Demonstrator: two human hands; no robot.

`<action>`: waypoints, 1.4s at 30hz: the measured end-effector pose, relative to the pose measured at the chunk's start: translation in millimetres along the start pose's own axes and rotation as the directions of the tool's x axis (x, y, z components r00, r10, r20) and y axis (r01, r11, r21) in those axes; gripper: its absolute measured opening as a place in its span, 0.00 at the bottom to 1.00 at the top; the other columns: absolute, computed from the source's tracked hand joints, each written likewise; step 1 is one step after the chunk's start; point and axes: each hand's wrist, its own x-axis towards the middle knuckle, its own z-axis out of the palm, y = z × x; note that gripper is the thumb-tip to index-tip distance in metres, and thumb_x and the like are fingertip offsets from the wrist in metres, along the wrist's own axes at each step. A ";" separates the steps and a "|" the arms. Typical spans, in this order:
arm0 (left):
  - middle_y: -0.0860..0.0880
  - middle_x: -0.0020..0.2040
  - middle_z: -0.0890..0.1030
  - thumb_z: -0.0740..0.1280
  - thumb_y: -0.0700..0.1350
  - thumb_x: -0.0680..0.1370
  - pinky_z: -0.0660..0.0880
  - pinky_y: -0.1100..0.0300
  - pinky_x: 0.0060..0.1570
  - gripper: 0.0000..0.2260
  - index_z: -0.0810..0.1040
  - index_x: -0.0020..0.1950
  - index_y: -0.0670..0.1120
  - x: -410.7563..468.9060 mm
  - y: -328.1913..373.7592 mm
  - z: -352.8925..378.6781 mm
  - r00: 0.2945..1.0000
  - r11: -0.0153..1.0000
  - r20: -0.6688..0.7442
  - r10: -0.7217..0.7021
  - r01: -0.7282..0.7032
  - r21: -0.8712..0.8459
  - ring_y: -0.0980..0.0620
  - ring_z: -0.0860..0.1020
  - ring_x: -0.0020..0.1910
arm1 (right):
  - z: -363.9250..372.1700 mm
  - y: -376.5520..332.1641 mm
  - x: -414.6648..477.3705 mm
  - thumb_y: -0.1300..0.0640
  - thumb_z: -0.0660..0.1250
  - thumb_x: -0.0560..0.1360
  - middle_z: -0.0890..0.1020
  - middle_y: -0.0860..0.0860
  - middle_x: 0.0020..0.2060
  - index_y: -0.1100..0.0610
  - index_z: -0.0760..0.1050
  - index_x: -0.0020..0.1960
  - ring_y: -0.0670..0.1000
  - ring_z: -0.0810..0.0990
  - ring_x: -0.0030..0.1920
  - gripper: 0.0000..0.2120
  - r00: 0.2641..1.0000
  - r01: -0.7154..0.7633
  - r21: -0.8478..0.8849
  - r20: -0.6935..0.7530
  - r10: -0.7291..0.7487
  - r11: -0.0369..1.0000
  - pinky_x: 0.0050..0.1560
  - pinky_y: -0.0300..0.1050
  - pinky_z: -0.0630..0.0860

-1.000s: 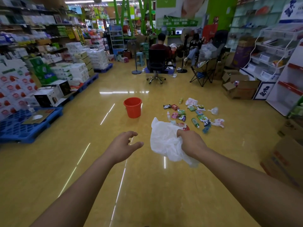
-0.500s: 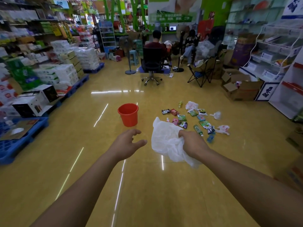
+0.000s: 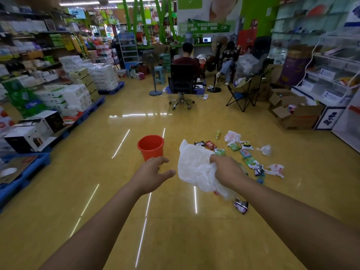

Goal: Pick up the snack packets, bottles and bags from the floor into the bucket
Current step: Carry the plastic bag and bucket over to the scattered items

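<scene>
Right hand (image 3: 227,170) gripping one white plastic bag (image 3: 195,168), left hand (image 3: 153,173) loosely spread, one red bucket (image 3: 151,147)

I see the red bucket (image 3: 151,148) upright on the floor (image 3: 116,191), mouth open. A crumpled white plastic bag (image 3: 194,168) hangs gripped by the right hand (image 3: 228,170), just right of the bucket. Beyond it snack packets (image 3: 251,162) lie scattered (mostly green), with a yellow-green bottle (image 3: 217,134) on its side and small crumpled bags (image 3: 275,169) among them.

My right hand (image 3: 227,170) grips a white plastic bag (image 3: 194,166) just right of the red bucket (image 3: 151,147). My left hand (image 3: 153,174) hovers, fingers loose, before the bucket. Snack packets (image 3: 250,161) lie farther right.
</scene>
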 end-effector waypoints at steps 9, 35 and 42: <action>0.53 0.63 0.75 0.69 0.60 0.74 0.74 0.59 0.53 0.26 0.73 0.68 0.51 147.0 2.9 7.8 0.998 0.998 -0.020 -0.051 0.052 0.043 0.56 0.75 0.57 | -6.1 41.1 158.8 0.70 0.56 0.71 0.76 0.54 0.42 0.53 0.73 0.50 0.57 0.75 0.42 0.16 0.998 0.062 -0.003 0.012 -0.062 0.998 0.37 0.48 0.70; 0.55 0.63 0.75 0.68 0.64 0.72 0.76 0.54 0.56 0.28 0.71 0.69 0.54 434.0 -108.0 -2.3 0.994 0.994 -0.019 -0.110 0.110 -0.008 0.55 0.75 0.57 | 59.1 50.4 455.5 0.70 0.55 0.70 0.80 0.56 0.45 0.54 0.74 0.53 0.57 0.77 0.45 0.19 0.989 0.091 -0.033 0.124 -0.087 0.995 0.41 0.50 0.73; 0.56 0.62 0.76 0.65 0.72 0.68 0.77 0.50 0.56 0.34 0.70 0.69 0.56 531.1 -160.8 -26.3 0.990 0.990 0.067 -0.123 0.127 -0.056 0.56 0.76 0.57 | 93.2 21.5 550.0 0.69 0.55 0.69 0.78 0.54 0.41 0.54 0.74 0.50 0.56 0.77 0.44 0.18 0.990 0.040 0.023 0.137 -0.042 0.999 0.39 0.48 0.72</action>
